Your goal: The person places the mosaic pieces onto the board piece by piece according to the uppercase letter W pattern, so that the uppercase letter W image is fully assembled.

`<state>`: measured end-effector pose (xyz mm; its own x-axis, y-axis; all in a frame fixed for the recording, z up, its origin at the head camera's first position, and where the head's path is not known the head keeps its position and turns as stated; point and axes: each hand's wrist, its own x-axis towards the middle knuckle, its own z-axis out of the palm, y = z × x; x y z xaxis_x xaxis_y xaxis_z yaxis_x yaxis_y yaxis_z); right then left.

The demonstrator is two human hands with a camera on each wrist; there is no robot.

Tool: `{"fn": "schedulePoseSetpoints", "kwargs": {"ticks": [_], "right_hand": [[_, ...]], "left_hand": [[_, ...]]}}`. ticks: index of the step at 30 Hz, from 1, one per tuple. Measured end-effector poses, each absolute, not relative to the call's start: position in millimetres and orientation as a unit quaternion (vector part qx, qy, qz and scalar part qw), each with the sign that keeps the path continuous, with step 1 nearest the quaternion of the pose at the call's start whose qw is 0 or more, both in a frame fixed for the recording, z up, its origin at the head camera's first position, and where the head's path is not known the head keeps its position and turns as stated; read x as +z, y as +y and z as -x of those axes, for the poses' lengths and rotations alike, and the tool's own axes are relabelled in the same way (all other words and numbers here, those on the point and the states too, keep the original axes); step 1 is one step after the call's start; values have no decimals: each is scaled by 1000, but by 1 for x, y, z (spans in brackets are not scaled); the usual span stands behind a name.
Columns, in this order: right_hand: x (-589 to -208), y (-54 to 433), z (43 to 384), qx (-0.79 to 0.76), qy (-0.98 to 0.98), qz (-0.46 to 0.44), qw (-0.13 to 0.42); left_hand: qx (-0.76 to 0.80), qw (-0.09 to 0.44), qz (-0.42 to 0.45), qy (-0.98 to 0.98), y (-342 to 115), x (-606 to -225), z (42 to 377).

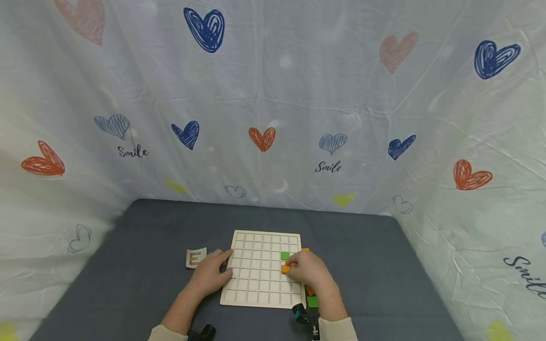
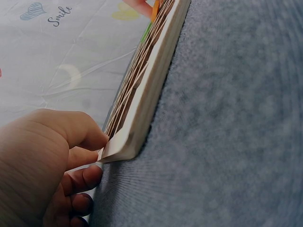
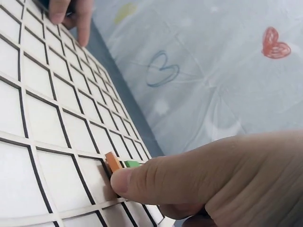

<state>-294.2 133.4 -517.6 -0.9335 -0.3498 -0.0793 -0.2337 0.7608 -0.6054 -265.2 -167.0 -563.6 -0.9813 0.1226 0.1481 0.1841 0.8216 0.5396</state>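
Observation:
A pale square grid board [image 1: 260, 279] lies flat on the dark cloth. My left hand [image 1: 210, 273] rests at its left edge, index finger and thumb spread apart and touching the rim, as the left wrist view also shows. The other fingers are bent below the rim. In my right hand [image 1: 308, 269], a small orange tile [image 3: 112, 161] is pinched between thumb and fingers, tilted over a cell on the board's right side. A green tile [image 1: 285, 255] sits in a cell just beyond it.
Left of the board lies a small card [image 1: 196, 258] printed with a coloured grid. Beside the board's right edge are more orange tiles [image 1: 310, 291] and a green tile [image 1: 313, 301], partly hidden by the right arm. A heart-printed curtain [image 1: 273, 94] stands around the table.

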Motion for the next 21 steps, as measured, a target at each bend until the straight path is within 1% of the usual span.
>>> {"fn": "schedulePoseSetpoints", "kwargs": {"ticks": [7, 10, 13, 21], "right_hand": [[-521, 129, 294, -276, 946, 167, 38], [-521, 126, 294, -256, 954, 158, 12], [-521, 125, 294, -251, 957, 145, -1], [-515, 140, 297, -297, 943, 151, 16]], "left_hand": [[-290, 56, 80, -952, -167, -564, 265], [-293, 56, 80, -951, -167, -563, 265], [-293, 57, 81, -951, -167, -563, 264], [-289, 57, 80, -952, -167, -564, 265]]}}
